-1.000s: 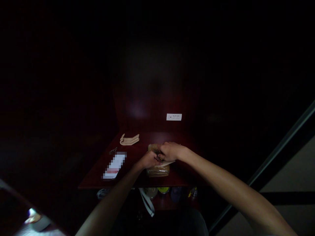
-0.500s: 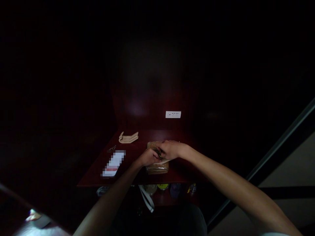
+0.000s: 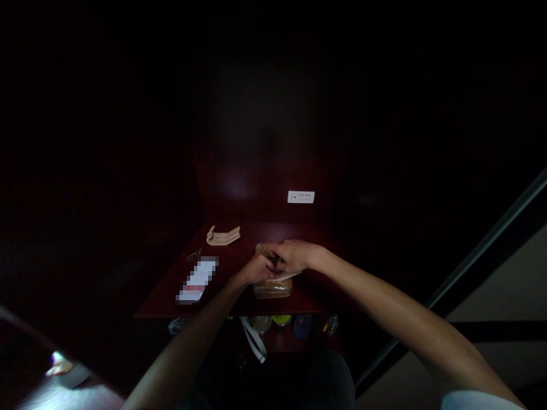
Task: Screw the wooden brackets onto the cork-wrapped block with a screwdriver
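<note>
A tan package in clear plastic wrap (image 3: 272, 289) lies on the dark red desk (image 3: 166, 290), and its contents are hard to make out in the dim light. My left hand (image 3: 257, 269) and my right hand (image 3: 294, 256) meet over its far part, with their fingers closed on the wrapping. Between the fingers shows a small dark object (image 3: 274, 261), perhaps scissors, though its shape is mostly hidden. A pale flap (image 3: 289, 276) sticks out beneath my right hand.
A cream curved strip (image 3: 223, 235) and a small dark metal tool (image 3: 194, 254) lie at the far left of the desk. A pixelated white card (image 3: 197, 280) lies nearer. A white wall socket strip (image 3: 301, 197) sits behind. Several items stand on a shelf below the desk.
My hands stay together on the package, with small finger shifts. The whole scene sits slightly higher in the view than a second ago.
</note>
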A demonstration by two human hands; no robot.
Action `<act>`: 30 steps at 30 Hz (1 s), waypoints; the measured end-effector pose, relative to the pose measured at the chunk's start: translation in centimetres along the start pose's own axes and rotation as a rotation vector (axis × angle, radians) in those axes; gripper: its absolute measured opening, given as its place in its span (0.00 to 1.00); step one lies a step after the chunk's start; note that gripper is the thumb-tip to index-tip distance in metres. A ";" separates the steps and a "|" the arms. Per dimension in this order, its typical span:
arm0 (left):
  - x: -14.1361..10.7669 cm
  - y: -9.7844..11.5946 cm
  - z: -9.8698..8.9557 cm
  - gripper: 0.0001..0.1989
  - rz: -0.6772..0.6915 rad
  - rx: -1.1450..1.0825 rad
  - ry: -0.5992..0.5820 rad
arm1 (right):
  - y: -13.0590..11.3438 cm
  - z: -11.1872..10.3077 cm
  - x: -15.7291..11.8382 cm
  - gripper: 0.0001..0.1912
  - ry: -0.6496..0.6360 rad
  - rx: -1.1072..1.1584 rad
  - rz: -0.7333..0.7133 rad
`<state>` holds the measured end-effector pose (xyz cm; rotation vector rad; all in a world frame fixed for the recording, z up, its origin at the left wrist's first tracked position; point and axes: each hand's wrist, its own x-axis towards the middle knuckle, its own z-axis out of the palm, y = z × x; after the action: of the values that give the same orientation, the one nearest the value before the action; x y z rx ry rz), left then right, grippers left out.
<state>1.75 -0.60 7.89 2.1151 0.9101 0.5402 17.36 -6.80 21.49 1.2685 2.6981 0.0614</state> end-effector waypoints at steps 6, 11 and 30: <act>-0.1 0.2 0.0 0.12 -0.024 0.032 0.010 | 0.3 0.4 0.4 0.17 -0.013 -0.055 0.025; -0.1 0.3 0.0 0.13 -0.040 0.017 0.003 | 0.2 0.1 0.4 0.19 -0.016 -0.035 0.043; -0.5 1.1 -0.8 0.14 -0.001 0.047 -0.066 | 1.3 0.5 0.9 0.16 -0.033 0.039 0.015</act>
<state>1.43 -1.15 9.19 2.1614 0.8944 0.4498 17.89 -5.32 21.04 1.2884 2.6747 -0.0103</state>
